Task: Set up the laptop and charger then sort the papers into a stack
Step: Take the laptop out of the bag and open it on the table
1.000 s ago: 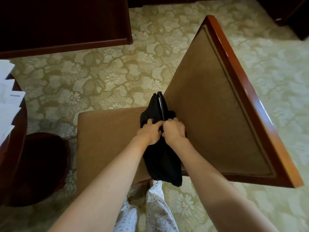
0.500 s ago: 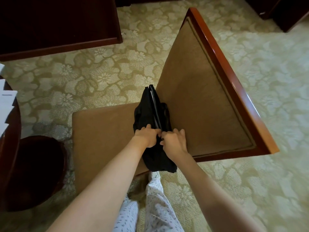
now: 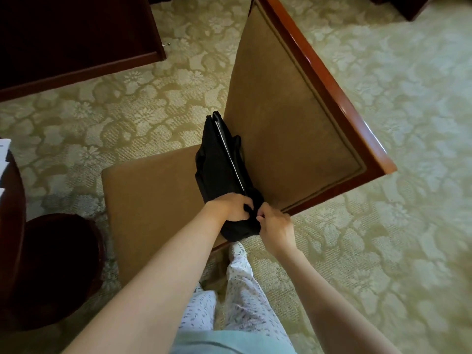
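laptop bag (image 3: 214,171), soft black fabric

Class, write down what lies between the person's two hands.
The head view shows the near end of the black bag between the left hand and the right hand; both grip it.

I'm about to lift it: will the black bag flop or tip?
The black bag probably sags at its ends: its fabric bunches where the left hand and right hand grip it. The thin flat edge inside suggests a stiff middle. It stands on edge against the chair back, so it may topple once freed.
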### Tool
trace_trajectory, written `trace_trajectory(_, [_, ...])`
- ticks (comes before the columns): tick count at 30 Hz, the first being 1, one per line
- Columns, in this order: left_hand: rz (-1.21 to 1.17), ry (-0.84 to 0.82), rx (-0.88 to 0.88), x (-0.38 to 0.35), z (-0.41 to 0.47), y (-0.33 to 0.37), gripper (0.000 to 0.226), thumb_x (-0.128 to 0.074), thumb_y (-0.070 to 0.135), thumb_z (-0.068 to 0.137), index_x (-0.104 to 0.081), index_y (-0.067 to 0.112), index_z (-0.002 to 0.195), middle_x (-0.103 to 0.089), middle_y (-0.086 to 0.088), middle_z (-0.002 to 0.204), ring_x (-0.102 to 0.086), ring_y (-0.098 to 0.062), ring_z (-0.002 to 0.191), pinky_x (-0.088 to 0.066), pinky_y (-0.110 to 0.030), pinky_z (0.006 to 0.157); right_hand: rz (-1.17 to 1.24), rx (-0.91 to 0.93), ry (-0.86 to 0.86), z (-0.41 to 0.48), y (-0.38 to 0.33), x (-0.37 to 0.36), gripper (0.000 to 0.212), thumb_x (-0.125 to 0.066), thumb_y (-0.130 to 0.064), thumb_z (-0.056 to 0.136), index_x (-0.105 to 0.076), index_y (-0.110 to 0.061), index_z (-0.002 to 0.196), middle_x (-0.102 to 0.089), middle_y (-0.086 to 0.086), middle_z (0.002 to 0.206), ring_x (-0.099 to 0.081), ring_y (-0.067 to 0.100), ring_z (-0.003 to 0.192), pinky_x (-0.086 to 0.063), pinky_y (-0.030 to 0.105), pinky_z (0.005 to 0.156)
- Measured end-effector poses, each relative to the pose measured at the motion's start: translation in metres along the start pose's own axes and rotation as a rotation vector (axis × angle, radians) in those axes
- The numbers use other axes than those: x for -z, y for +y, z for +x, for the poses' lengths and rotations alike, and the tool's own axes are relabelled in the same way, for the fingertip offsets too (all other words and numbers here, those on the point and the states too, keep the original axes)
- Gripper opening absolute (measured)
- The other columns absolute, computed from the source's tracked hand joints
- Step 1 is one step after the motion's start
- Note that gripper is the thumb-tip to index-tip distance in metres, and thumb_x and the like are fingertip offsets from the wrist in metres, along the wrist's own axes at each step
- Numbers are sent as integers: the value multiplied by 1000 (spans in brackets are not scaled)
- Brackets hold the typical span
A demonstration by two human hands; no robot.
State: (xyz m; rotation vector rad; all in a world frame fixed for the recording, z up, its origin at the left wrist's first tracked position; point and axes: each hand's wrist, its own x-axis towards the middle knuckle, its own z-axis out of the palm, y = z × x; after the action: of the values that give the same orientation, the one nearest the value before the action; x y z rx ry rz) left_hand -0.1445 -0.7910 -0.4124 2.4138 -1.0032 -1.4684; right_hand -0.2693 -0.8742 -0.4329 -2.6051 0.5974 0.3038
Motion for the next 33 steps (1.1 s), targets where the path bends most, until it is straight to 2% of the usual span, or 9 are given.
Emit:
trace_trajectory(3, [-23,34,8,-4,-2,2,35,-47,23,96,-51,24,130,-46,-6,140,-45,-24,125,-40,-31,97,467,-295,44,-5,-2,-2,3,-55,-10,89,-55,-7,87,-53,2,67,-47,12,57,-33,14,46])
trace_trajectory(8, [0,42,13,-8,-5,3,35,-45,25,97,-50,24,131,-44,-6,141,-45,-24,125,-40,-32,98,934,-641,-53,-2,-1,-2,16,-68,-12,84,-67,-5,98,-68,7,87,-61,15,77,-50,23,68])
trace_trajectory(12, [1,27,-14,-13,-6,4,32,-44,25,98,-52,23,128,-46,-4,139,-44,-24,125,-40,-33,100,789,-680,-57,-9,4,-2,10,-64,-12,86,-70,-7,93,-66,4,87,-61,21,93,-46,28,74])
trace_trajectory(14, [-32,28,-15,-17,-7,3,29,-44,26,97,-55,22,124,-48,-3,136,-46,-23,122,-40,-32,97,740,-747,-66,-13,3,-3,12,-62,-10,86,-70,-4,92,-41,6,72,-60,26,102,-51,35,83])
trace_trajectory(15, [-56,30,-12,-19,-8,2,27,-44,27,97,-56,22,121,-50,-3,134,-47,-22,120,-40,-30,94,724,-781,-83,-14,2,-5,14,-61,-10,86,-70,-3,94,-19,2,87,-60,27,102,-50,38,89])
trace_trajectory(17, [-105,31,1,-22,-9,-1,24,-44,29,98,-59,20,114,-54,-2,127,-50,-21,115,-39,-28,90,694,-815,-130,-16,0,-11,17,-60,-13,87,-69,-5,98,-61,1,85,-60,24,93,-49,38,92])
trace_trajectory(23, [-199,80,86,-27,-12,-7,30,-47,35,96,-49,22,69,-54,-3,87,-52,-20,86,-38,-28,74,594,-892,-173,-9,4,-27,12,-62,-16,85,-67,-8,92,-62,5,84,-59,22,84,-51,33,79])
trace_trajectory(28, [-196,93,157,-27,-17,-14,35,-49,35,94,-47,23,61,-45,3,69,-50,-19,77,-37,-29,70,488,-873,-221,-15,9,-45,13,-62,-22,86,-63,-10,86,-60,2,78,-57,19,75,-47,29,67])
trace_trajectory(33, [-181,167,239,-17,-19,-19,27,-49,43,91,-68,26,101,-61,0,110,-56,-23,108,-45,-34,91,374,-785,-63,-7,-2,-35,9,-58,-9,81,-56,-10,90,-59,4,85,-54,22,75,-41,28,60])
